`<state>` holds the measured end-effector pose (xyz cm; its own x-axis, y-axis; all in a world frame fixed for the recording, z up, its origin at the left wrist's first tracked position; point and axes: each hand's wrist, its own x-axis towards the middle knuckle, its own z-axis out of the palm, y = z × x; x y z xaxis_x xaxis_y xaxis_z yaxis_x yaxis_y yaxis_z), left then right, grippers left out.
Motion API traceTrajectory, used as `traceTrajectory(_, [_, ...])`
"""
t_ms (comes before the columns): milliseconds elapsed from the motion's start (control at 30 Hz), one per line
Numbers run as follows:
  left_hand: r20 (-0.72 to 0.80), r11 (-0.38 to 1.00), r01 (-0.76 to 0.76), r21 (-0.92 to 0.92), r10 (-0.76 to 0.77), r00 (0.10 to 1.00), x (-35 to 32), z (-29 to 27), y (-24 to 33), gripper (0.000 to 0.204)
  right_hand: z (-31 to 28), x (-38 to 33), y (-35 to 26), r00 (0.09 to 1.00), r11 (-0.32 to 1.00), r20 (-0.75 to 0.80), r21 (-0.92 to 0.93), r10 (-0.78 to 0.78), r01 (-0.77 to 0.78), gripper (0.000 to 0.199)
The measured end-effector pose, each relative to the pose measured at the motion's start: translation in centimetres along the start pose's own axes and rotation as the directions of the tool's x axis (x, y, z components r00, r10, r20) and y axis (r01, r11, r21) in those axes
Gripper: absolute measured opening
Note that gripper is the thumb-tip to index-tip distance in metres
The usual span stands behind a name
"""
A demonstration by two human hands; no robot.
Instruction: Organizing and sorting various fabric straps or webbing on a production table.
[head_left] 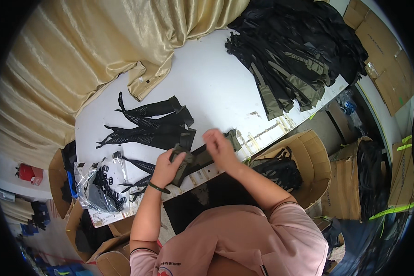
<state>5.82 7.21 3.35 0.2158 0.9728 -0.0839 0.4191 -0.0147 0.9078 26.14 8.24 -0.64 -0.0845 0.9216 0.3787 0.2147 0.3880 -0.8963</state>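
My left hand [167, 168] is closed on the olive end of a black mesh strap piece [183, 162], its thumb pressed on top of the fabric. The strap's mesh part stretches leftward under that wrist. A bit to the right, my right hand [221, 149] hovers over another dark strap piece with an olive end [232, 138]; motion blurs its fingers, and whether it touches the fabric is unclear. Beyond my left hand, several black mesh strap pieces [147, 135] lie side by side on the white table [202, 83], thin tails pointing left.
A heap of black and olive straps [299, 60] covers the table's far right. A clear plastic bag of black buckles [101, 188] sits at the left edge. Gold curtain [101, 46] drapes onto the far edge. An open cardboard box [317, 161] with black goods stands close on the right.
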Motion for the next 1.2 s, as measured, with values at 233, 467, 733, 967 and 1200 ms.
traceTrajectory(233, [0.070,0.968,0.177,-0.175,-0.168,0.983,0.4,-0.1,-0.4,0.023,0.5,-0.2,-1.7,0.883,0.953,0.417,0.109,0.215,-0.283,0.014])
traceTrajectory(467, [0.304,0.979,-0.188,0.075,0.157,0.940,-1.3,-2.7,-2.6,0.031,-3.2,0.9,-0.4,0.942,0.742,0.217,0.581,0.257,-0.336,0.007])
traceTrajectory(733, [0.145,0.814,0.184,0.551,-0.311,0.939,-2.3,-7.4,-5.4,0.031,-7.8,-2.4,4.1,0.972,0.625,-0.008,-0.764,0.235,-0.158,0.019])
traceTrajectory(967, [0.061,0.651,-0.288,0.702,0.348,0.935,3.2,-3.4,-5.5,0.041,-1.1,1.8,3.3,0.985,0.868,0.165,-0.496,0.059,0.031,0.026])
traceTrajectory(1200, [0.276,0.612,-0.357,0.706,0.226,0.934,7.1,-1.9,-7.1,0.059,6.0,5.4,7.6,0.882,0.745,0.344,-0.667,0.322,-0.012,0.034])
